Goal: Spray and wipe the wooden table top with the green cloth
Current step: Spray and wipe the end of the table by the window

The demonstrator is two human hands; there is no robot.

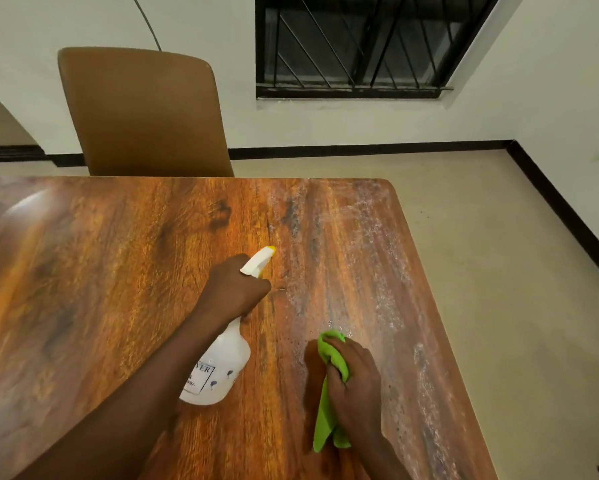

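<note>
Two bare forearms reach in from the bottom of the view over a wooden table top (100,271). Nearest, the right hand (355,382) is closed around a bright green cloth (327,414), bunched in the fist and pressed on the wood near the table's right edge. One end of the cloth pokes out past the fingertips; the other trails back under the wrist in a loose fold. How much of it lies beneath the palm is hidden.

The left hand (237,289) is wrapped tightly around the neck of a white spray bottle (218,372), held tilted with its yellow-tipped nozzle pointing toward the far edge. The forearm covers part of the bottle's printed label, so only a few letters show. Whether a finger is on the trigger cannot be made out.

The wood is glossy orange-brown with dark grain. Its right-hand strip, from the far right corner down past the cloth, is filmed with pale wet droplets and streaks. The left side looks dry and is blurred.

A brown chair (145,112) stands at the far edge, its seat hidden by the table.
</note>
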